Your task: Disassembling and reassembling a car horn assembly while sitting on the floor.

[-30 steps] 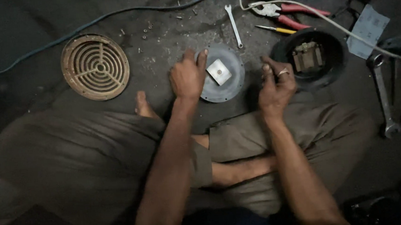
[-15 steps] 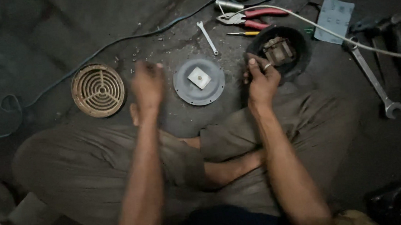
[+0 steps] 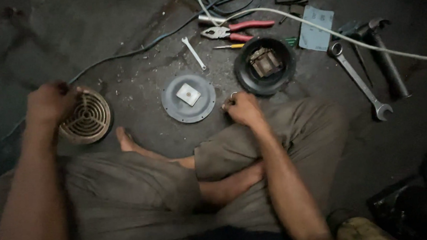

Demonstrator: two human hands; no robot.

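I sit cross-legged on a dark, dirty floor. My left hand (image 3: 49, 103) reaches far left and its fingers curl over the rim of a round brass grille (image 3: 87, 120). My right hand (image 3: 242, 108) rests by my knee with its fingers pinched on a small shiny metal part (image 3: 232, 97). Just left of that hand lies a flat grey disc (image 3: 178, 110) with a square plate at its centre. A black round housing (image 3: 242, 71) with a metal block inside sits just above the right hand.
Red-handled pliers (image 3: 233, 32), a small spanner (image 3: 193, 53) and a yellow screwdriver (image 3: 229, 46) lie beyond the disc. A large spanner (image 3: 359, 81), a dark hammer-like tool (image 3: 387, 60), a grey sheet (image 3: 316, 27), a white cable (image 3: 336, 32) and a blue cable (image 3: 120, 54) cross the floor.
My left hand has left the grey disc and moved left onto the brass grille. My right hand has come down from the black housing to beside the disc.
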